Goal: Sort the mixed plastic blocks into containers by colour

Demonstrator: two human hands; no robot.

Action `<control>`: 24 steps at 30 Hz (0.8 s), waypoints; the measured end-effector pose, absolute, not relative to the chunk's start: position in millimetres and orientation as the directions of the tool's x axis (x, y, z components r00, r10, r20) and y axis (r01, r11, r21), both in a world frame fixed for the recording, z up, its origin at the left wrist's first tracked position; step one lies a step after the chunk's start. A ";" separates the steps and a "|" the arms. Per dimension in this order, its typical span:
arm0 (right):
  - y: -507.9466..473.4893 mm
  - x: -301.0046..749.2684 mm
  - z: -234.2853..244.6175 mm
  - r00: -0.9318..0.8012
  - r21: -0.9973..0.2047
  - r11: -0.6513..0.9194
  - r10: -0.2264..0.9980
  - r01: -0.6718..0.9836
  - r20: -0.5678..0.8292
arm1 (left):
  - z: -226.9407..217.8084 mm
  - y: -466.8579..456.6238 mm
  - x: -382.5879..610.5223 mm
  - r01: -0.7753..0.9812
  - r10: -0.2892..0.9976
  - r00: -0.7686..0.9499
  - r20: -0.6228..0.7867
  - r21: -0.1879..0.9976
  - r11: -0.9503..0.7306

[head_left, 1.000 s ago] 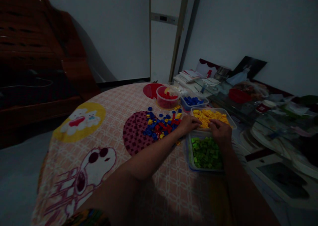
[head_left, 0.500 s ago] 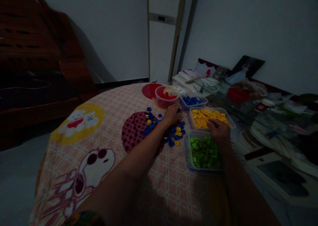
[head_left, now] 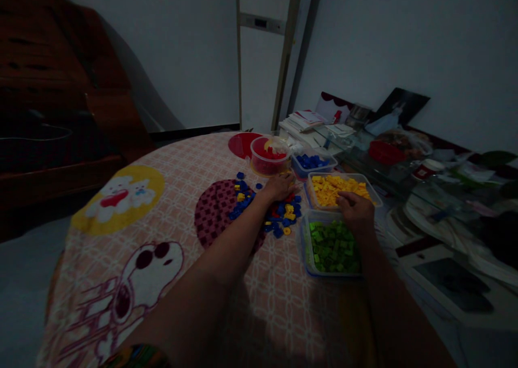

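My left hand (head_left: 280,187) reaches over a loose pile of small toy bricks (head_left: 279,229), mostly blue with some yellow and red. Its fingers extend low and slightly apart beside the pile, and no brick shows in them. My right hand (head_left: 356,210) hovers at the near edge of a clear tub of yellow bricks (head_left: 334,189), thumb and fingertips pinched together. Whatever is between those fingertips is too small to name. Just in front of it stands a tub of green bricks (head_left: 334,246), partly covered by my right wrist.
Behind the pile are a round tub (head_left: 267,165) with red pieces and a tub of blue bricks (head_left: 311,162). A red lid (head_left: 242,144) lies at the table's far side. The patterned tablecloth (head_left: 182,195) spreads leftward. A cluttered glass shelf (head_left: 356,152) borders the right.
My left hand has lowered and flattened; the dark blue piece seen at its fingertips no longer shows there. My right hand stays pinched by the yellow tub. The view has shifted slightly.
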State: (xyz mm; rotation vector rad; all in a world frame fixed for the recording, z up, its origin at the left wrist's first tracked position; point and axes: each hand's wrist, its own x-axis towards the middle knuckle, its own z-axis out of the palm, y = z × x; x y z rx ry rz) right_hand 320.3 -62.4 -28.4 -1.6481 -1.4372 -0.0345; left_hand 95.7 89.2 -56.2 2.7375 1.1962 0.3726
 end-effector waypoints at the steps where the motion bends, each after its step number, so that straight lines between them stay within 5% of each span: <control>1: -62.4 320.4 -28.4 0.314 -0.597 0.104 0.772 0.795 0.553 | -54.8 87.5 95.6 0.708 0.742 0.646 0.181 0.222 -0.670; 16: -63.0 317.5 -28.1 0.293 -0.574 0.110 0.774 0.811 0.562 | -29.2 82.3 65.6 0.807 0.837 0.520 0.170 0.224 -0.546; 21: -63.6 316.2 -27.0 0.288 -0.575 0.116 0.776 0.810 0.562 | -41.1 90.6 81.7 0.655 0.711 0.596 0.374 0.285 -0.699; 24: -64.1 315.4 -25.7 0.298 -0.582 0.105 0.777 0.806 0.554 | -50.6 94.0 92.6 0.658 0.702 0.652 0.287 0.248 -0.711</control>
